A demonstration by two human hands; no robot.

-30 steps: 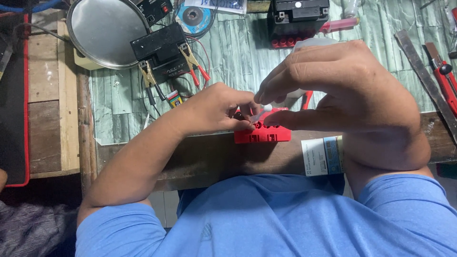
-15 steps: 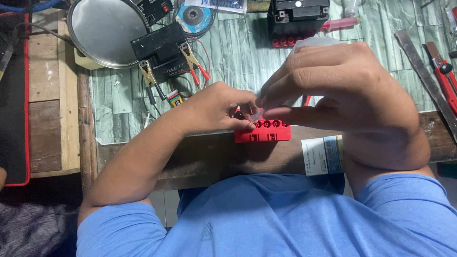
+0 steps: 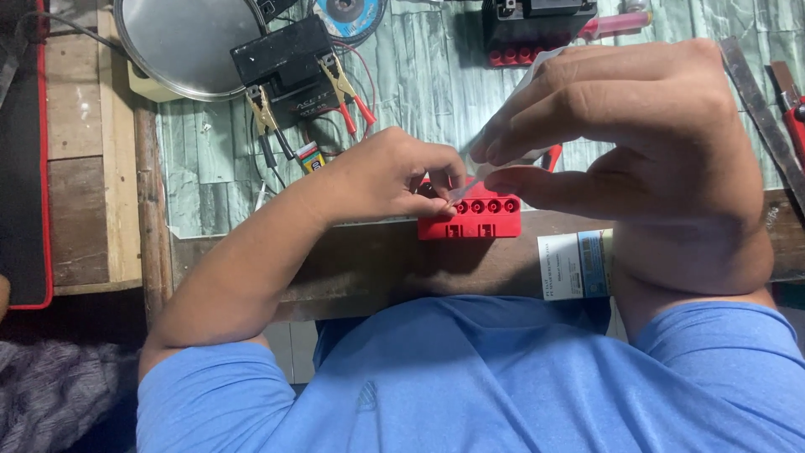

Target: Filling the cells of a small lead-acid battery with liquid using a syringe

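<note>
While the red plastic block: red plastic block with a row of round holes (image 3: 471, 216) lies flat at the near edge of the bench, its long axis running left to right across the view
holes: row of round openings faces up, just below both sets of fingertips
left hand: left hand (image 3: 394, 176) touches the block's left end from above, fingers curled together and pinched, on what I cannot tell
right hand: right hand (image 3: 620, 143) hangs over the block's right half, thumb and fingers closed on a thin clear plastic strip (image 3: 524, 84), tip pointing down-left at the holes
nearer hand: left is on the block, right sits just above it
bench: pale green plank-pattern bench top (image 3: 436, 92) with a dark wooden front edge
behind: black box battery with yellow and red clamps (image 3: 289, 71) well apart, round metal lid (image 3: 189, 42) further left
right of block: white printed label (image 3: 574, 266) on the wooden edge, near
</note>
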